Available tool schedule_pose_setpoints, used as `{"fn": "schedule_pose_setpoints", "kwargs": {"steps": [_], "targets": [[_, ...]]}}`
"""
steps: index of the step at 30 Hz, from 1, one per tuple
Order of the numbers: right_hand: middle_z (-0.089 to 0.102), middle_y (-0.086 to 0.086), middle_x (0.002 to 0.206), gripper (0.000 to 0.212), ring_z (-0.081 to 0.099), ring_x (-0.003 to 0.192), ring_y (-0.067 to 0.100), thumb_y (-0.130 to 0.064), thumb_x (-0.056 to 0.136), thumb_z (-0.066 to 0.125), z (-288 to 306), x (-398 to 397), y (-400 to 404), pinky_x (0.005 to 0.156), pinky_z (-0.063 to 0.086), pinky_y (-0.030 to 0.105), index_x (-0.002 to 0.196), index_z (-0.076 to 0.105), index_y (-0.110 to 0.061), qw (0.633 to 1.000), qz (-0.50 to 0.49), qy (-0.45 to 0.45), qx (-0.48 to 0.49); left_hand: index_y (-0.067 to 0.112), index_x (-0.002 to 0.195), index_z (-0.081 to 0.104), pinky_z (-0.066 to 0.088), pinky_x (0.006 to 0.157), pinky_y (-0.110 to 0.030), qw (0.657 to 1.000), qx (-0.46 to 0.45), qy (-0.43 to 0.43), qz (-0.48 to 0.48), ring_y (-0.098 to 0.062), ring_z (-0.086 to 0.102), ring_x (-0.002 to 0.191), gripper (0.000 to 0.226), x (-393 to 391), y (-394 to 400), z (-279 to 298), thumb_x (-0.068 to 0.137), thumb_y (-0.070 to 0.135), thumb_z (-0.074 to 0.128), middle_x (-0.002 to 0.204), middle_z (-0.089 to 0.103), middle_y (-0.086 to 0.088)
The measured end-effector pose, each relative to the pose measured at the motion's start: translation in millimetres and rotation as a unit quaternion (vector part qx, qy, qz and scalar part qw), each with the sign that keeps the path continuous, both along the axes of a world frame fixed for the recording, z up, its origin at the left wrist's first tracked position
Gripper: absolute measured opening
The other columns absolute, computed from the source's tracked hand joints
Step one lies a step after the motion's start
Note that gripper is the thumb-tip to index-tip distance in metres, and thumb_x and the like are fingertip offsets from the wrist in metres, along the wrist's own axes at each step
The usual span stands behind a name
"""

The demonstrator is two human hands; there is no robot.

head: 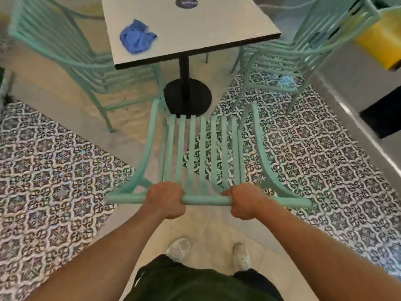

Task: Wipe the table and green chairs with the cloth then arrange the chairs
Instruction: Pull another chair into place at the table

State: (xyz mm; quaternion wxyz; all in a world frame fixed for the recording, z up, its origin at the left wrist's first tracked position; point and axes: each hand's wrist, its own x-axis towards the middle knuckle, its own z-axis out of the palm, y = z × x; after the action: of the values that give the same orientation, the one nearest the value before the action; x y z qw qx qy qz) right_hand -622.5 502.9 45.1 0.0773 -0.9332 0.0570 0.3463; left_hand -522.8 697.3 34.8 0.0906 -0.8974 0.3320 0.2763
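Note:
A green slatted chair [206, 200] stands right in front of me, its seat pointing toward the table. My left hand [166, 199] and my right hand [245, 202] both grip the top rail of its backrest, knuckles up. The white square table [195, 29] stands beyond on a black pedestal base [187, 96]. A crumpled blue cloth [136, 38] lies on the table's near left part, touched by neither hand. A second green chair [65, 57] stands at the table's left side and a third green chair [303, 53] at its right side.
Patterned tiles [325, 148] cover the floor to both sides, with plain pale floor under the table. A yellow object [382, 40] sits at the far right, a dark block [384, 116] below it. My white shoes [180, 249] stand just behind the held chair.

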Motion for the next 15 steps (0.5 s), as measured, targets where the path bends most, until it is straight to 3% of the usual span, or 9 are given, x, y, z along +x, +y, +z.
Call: {"fn": "schedule_pose_setpoints", "kwargs": {"steps": [4, 9, 15], "targets": [[0.062, 0.002, 0.119, 0.050, 0.060, 0.108, 0.027, -0.024, 0.083, 0.052, 0, -47, -20, 0.090, 0.050, 0.040, 0.132, 0.052, -0.033, 0.999, 0.048, 0.011, -0.004, 0.036, 0.118, 0.065, 0.048, 0.081, -0.032, 1.000, 0.006, 0.009, 0.024, -0.025, 0.064, 0.101, 0.043, -67, -10, -2, 0.077, 0.030, 0.053, 0.106, 0.068, 0.001], [0.063, 0.000, 0.110, 0.046, 0.061, 0.100, 0.024, -0.024, 0.082, 0.053, -7, -106, -49, 0.085, 0.050, 0.040, 0.127, 0.054, -0.032, 0.996, 0.087, 0.015, 0.011, 0.037, 0.118, 0.061, 0.047, 0.080, -0.031, 0.997, 0.006, 0.018, 0.079, -0.023, 0.063, 0.100, 0.042, -146, -27, -8, 0.078, 0.032, 0.052, 0.104, 0.067, 0.001], [0.065, -0.002, 0.112, 0.051, 0.063, 0.100, 0.022, -0.027, 0.084, 0.052, -2, -129, -84, 0.083, 0.049, 0.035, 0.134, 0.049, -0.039, 0.992, 0.122, -0.008, -0.017, 0.043, 0.126, 0.057, 0.049, 0.090, -0.034, 0.991, -0.018, 0.020, 0.131, -0.017, 0.061, 0.108, 0.045, -170, -11, -16, 0.081, 0.044, 0.056, 0.120, 0.064, 0.010]]}}
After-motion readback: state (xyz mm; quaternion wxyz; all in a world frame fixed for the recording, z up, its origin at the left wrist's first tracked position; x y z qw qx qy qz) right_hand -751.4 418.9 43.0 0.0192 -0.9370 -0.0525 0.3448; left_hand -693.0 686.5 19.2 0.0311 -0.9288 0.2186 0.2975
